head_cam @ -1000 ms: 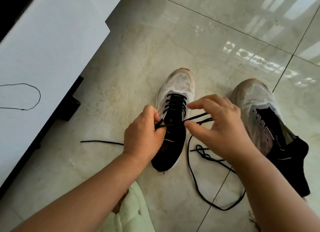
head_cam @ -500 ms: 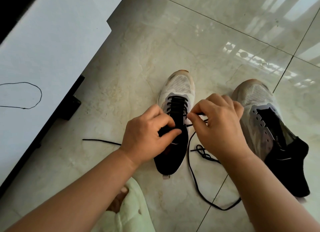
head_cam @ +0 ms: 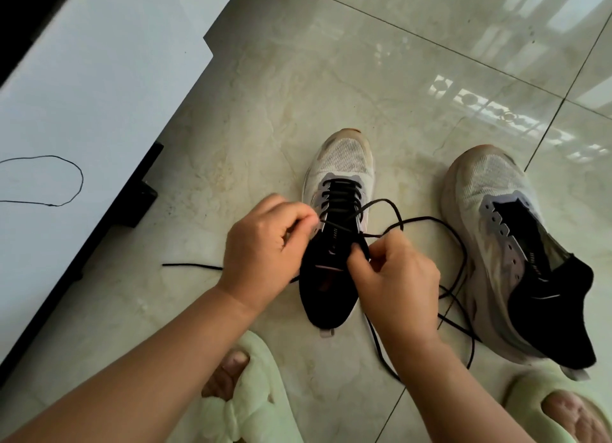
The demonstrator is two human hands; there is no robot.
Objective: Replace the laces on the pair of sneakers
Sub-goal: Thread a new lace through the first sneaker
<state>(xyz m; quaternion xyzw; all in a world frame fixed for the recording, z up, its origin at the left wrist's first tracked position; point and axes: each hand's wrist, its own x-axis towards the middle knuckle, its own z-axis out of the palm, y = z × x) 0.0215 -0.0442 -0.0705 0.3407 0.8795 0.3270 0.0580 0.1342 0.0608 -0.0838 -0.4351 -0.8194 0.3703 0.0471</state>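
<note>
Nearest, two pale green fluffy slippers — left slipper [head_cam: 246,399] low in the middle, right slipper [head_cam: 543,409] at the bottom right corner, toes showing in both. Just beyond, both forearms reaching forward over a glossy tiled floor [head_cam: 331,88]. Left hand [head_cam: 265,247] curled, fingertips pinching the black lace [head_cam: 430,220] at the left edge of the laced sneaker [head_cam: 337,230], close by its upper eyelets. Right hand [head_cam: 397,277] also curled, thumb and fingers closed on the same lace at the sneaker's right edge, though exactly where the strand passes under the fingers hard to tell. From the right hand, a loose loop of lace arching up and right, then trailing down across the floor between the two shoes; another end lying on the floor left of the left wrist. Laced sneaker upright, toe pointing away, black crossings filling the lower eyelets. Just right of it, the second sneaker [head_cam: 516,243] — tilted, eyelets bare, tongue open. Farther left, a white board [head_cam: 99,94] with a thin black thread [head_cam: 66,190] looped on it.
</note>
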